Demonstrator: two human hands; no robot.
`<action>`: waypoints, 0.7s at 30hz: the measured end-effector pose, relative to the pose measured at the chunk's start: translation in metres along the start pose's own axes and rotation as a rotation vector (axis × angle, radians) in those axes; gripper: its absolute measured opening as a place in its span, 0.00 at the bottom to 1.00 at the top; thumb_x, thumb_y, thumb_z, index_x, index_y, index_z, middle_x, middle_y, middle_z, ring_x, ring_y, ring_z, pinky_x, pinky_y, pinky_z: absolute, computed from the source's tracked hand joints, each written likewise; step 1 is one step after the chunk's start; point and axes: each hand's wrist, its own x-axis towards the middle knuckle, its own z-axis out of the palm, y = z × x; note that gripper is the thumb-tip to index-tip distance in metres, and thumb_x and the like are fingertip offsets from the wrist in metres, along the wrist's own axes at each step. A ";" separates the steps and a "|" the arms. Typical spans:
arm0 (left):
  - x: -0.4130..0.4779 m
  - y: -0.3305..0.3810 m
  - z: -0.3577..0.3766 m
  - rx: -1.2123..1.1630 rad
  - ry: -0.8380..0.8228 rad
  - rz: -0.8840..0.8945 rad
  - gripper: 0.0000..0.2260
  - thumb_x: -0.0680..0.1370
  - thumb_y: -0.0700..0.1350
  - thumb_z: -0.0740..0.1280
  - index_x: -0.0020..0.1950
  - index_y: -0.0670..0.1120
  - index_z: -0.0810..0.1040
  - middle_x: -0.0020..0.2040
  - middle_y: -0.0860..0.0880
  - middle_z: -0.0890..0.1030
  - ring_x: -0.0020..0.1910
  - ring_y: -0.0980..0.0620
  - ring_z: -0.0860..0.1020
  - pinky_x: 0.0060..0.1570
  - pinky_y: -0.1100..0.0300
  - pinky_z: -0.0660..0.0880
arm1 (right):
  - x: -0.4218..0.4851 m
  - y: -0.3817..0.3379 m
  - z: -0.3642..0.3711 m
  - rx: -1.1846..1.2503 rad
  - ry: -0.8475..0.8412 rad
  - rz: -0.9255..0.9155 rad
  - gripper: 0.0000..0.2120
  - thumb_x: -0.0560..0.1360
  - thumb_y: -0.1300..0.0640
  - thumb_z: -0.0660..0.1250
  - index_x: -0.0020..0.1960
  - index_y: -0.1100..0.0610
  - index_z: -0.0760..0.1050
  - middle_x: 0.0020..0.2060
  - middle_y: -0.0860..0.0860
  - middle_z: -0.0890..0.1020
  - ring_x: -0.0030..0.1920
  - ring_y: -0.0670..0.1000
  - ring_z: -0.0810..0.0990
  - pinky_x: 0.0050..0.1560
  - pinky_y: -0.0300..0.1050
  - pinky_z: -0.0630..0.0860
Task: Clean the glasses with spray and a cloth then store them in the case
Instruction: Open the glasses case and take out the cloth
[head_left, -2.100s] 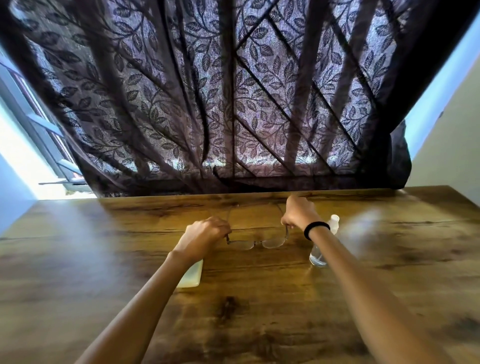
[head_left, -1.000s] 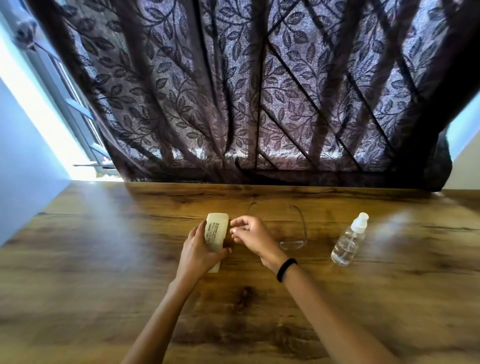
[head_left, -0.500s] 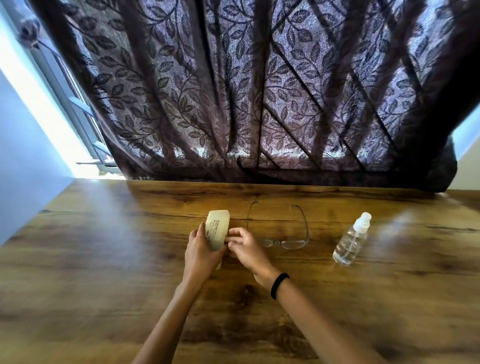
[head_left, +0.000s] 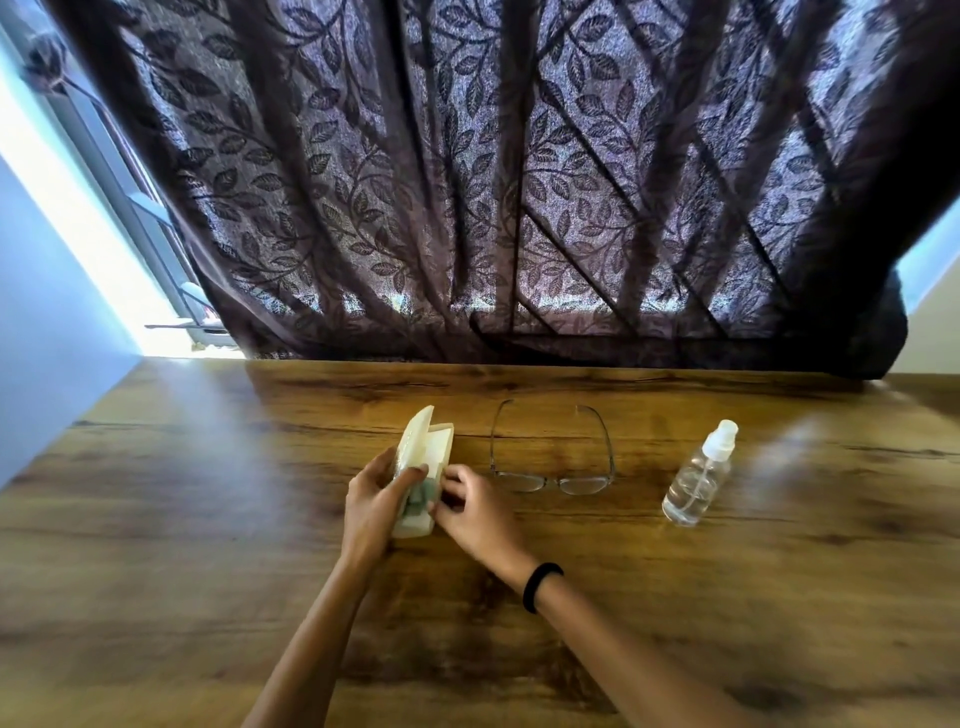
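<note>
The case (head_left: 423, 457) sits on the counter (head_left: 208, 519) near its middle, a pale cream box with its two halves parted, the gap widest at the far end. The left hand (head_left: 371, 499) grips it from nine o'clock, fingers curled round the left half and the thumb laid across the open mouth. The right hand (head_left: 472, 512) meets it from three o'clock, its fingers (head_left: 452, 480) bent and pinching the edge of the right half. A black band (head_left: 540, 587) circles that wrist. Something grey-green (head_left: 418, 499) shows in the gap between the thumbs; it may be a folded cloth, though it is too small to tell.

The glasses (head_left: 553, 467) lie apart from the case at its three o'clock, untouched, lenses toward the person and both arms open, pointing to twelve o'clock. Farther along at three o'clock from them stands the bottle (head_left: 698, 480), clear with a white spray cap, upright and leaning slightly in this wide view. At twelve o'clock a dark leaf-patterned curtain (head_left: 467, 182) hangs down to the counter's far edge, with daylight coming through it.
</note>
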 end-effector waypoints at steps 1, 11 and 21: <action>0.000 0.000 -0.001 -0.042 -0.008 -0.010 0.24 0.74 0.44 0.69 0.68 0.40 0.69 0.57 0.42 0.79 0.50 0.48 0.80 0.44 0.56 0.79 | 0.001 0.000 0.002 -0.013 0.015 -0.011 0.24 0.74 0.59 0.67 0.68 0.58 0.65 0.65 0.54 0.74 0.66 0.48 0.72 0.60 0.37 0.71; 0.004 0.006 -0.018 -0.444 -0.058 -0.303 0.13 0.76 0.48 0.62 0.52 0.40 0.77 0.48 0.40 0.80 0.40 0.46 0.80 0.33 0.57 0.77 | 0.000 0.012 0.014 -0.084 0.088 -0.023 0.24 0.75 0.61 0.65 0.70 0.54 0.63 0.65 0.52 0.74 0.64 0.54 0.73 0.63 0.52 0.72; 0.006 -0.001 -0.025 -0.408 -0.105 -0.247 0.14 0.76 0.49 0.62 0.54 0.40 0.76 0.45 0.41 0.81 0.36 0.49 0.81 0.28 0.59 0.76 | 0.010 -0.003 0.008 -0.407 0.222 -0.254 0.18 0.76 0.55 0.64 0.64 0.56 0.69 0.58 0.52 0.78 0.60 0.52 0.73 0.58 0.46 0.73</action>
